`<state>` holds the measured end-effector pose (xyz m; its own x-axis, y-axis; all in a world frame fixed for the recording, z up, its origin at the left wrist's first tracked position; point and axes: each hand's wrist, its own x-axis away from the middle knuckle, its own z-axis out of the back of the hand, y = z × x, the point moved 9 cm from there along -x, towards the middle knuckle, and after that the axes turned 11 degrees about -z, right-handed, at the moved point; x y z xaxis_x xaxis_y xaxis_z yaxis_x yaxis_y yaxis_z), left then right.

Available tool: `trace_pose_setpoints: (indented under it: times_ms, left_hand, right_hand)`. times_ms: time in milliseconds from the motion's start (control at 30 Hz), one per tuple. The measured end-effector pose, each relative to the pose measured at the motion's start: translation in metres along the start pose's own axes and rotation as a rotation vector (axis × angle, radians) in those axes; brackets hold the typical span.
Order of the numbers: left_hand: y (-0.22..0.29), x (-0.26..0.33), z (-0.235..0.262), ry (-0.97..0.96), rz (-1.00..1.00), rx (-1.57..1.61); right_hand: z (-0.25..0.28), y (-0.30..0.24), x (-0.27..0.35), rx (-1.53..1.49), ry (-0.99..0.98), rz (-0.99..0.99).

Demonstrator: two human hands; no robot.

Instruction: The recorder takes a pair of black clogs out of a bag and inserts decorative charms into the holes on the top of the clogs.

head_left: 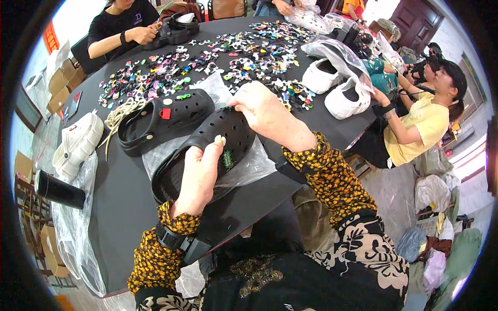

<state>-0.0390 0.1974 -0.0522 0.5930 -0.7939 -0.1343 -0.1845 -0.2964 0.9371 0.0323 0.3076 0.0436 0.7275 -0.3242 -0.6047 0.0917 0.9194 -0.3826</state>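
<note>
Over the table (122, 223), near the clock's centre, is a black clog (220, 129); the left hand's (197, 176) grip clamps its opening's rim, seemingly to steady it. The right hand's (267, 111) grip is pinched closed at the toe, contents unclear. Another black clog (184, 115) sits at 10 o'clock, shoe charms (259, 62) at 12, apparently for reach.

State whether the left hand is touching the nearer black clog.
Touching. The head view shows the left hand gripping the nearer black clog at the edge of its opening.
</note>
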Motion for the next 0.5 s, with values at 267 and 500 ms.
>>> trace_pose_setpoints:
  times_ms: [267, 500]
  left_hand:
    - [-0.001, 0.002, 0.001, 0.001, -0.002, 0.018]
    - [0.005, 0.003, 0.006, -0.050, -0.108, -0.227]
  right_hand:
    - [-0.014, -0.022, 0.011, 0.330, -0.035, 0.297]
    - [-0.010, -0.021, 0.017, 0.225, -0.112, 0.224]
